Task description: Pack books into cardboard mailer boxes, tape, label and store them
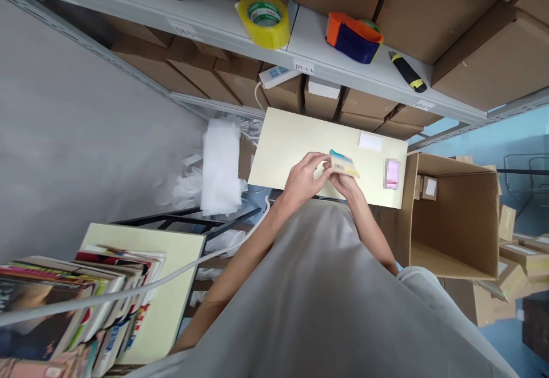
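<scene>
Above the pale yellow table (283, 138) I hold a small, thin book-like thing (343, 164), beige with a blue edge and a yellow corner. I cannot make out its print or whether it is a booklet or a flat box. My right hand (343, 183) grips it from below, its fingers partly hidden underneath. At its left end my left hand (305, 176) has curled fingers, with thumb and fingertips closed on the edge. A white slip of paper (370, 142) lies on the table beyond, and a pink blurred item (392, 173) lies to the right.
A shelf (313, 29) ahead bears yellow tape (263, 20), an orange-blue tape dispenser (354, 38) and a utility knife (407, 72). An open carton (454, 218) stands right. Stacked books and magazines (107, 292), a white cable (189, 272) and white wrap (221, 166) are left.
</scene>
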`<state>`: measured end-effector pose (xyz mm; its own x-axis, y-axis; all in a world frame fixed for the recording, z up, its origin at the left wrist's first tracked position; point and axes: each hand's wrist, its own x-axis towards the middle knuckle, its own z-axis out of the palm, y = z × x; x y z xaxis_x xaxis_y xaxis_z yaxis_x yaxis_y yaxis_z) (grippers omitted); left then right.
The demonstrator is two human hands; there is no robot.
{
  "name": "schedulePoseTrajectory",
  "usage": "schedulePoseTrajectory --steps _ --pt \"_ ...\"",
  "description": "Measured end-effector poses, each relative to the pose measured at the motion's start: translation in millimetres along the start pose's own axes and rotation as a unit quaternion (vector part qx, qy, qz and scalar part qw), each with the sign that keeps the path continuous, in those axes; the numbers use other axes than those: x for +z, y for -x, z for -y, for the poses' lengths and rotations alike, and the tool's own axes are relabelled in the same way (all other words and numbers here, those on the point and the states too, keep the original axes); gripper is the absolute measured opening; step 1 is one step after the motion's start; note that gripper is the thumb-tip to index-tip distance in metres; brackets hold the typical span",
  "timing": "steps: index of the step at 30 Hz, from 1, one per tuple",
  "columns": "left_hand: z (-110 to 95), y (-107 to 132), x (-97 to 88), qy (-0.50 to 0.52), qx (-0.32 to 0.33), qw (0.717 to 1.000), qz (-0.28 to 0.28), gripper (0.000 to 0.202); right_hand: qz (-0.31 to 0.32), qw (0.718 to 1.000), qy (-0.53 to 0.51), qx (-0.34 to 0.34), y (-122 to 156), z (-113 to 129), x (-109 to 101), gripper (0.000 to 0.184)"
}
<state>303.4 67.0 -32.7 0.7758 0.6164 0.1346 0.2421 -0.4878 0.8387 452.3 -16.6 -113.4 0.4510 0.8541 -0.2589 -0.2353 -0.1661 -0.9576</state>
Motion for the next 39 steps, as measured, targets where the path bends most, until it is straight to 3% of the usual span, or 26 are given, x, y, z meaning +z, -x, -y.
schedulePoseTrajectory --steps 2,4,7,9,11,14,17,20,22,25,28,31,33,36,38,39 --pt "9 -6 11.2 0.024 0.009 0.999 0.035 0.048 -0.028 0.999 0.028 -0.004 -9 -1 -10 0.036" --pt "22 -10 31.2 0.025 0.024 0.994 0.099 0.051 -0.046 0.992 0.118 -0.001 -21 -3 -21 0.03" --pt "46 -9 57.3 0.014 -0.019 0.983 0.184 0.057 -0.011 0.946 0.315 0.08 -34 -9 -37 0.03" --pt "64 -2 63.4 -0.005 -0.052 0.977 0.208 0.053 -0.007 0.909 0.393 0.137 -35 -14 -49 0.032" --pt "81 5 62.8 -0.017 -0.089 0.974 0.205 0.049 -0.041 0.893 0.42 0.158 -33 -20 -63 0.036" --pt "101 11 61.2 -0.008 -0.131 0.976 0.174 0.044 -0.143 0.855 0.467 0.174 -34 -28 -88 0.044" --pt "115 10 66.0 0.033 -0.146 0.978 0.142 0.039 -0.222 0.803 0.498 0.24 -45 -38 -108 0.07" --pt "124 7 72.8 0.062 -0.162 0.977 0.126 0.037 -0.25 0.783 0.482 0.303 -55 -53 -111 0.089" --pt "128 7 76.3 0.072 -0.184 0.973 0.121 0.037 -0.257 0.784 0.465 0.32 -57 -61 -106 0.086" --pt "129 8 80.4 0.1 -0.241 0.958 0.114 0.033 -0.243 0.797 0.444 0.331 -53 -68 -98 0.066" --pt "129 9 84.5 0.189 -0.331 0.92 0.089 0.032 -0.197 0.826 0.42 0.321 -42 -68 -91 0.036" --pt "127 8 87.1 0.253 -0.399 0.879 0.066 0.046 -0.148 0.864 0.388 0.284 -28 -65 -76 0.025" --pt "123 6 86.2 0.278 -0.43 0.857 0.058 0.059 -0.135 0.89 0.364 0.24 -17 -60 -62 0.027" --pt "110 -2 78.5 0.383 -0.468 0.796 0.01 0.072 -0.139 0.936 0.306 0.103 1 -46 -41 0.037" --pt "98 -9 69.2 0.46 -0.449 0.766 -0.032 0.071 -0.129 0.953 0.273 0.0 12 -33 -29 0.042" --pt "91 -13 63.7 0.484 -0.425 0.763 -0.048 0.068 -0.118 0.956 0.268 -0.034 18 -25 -24 0.043"
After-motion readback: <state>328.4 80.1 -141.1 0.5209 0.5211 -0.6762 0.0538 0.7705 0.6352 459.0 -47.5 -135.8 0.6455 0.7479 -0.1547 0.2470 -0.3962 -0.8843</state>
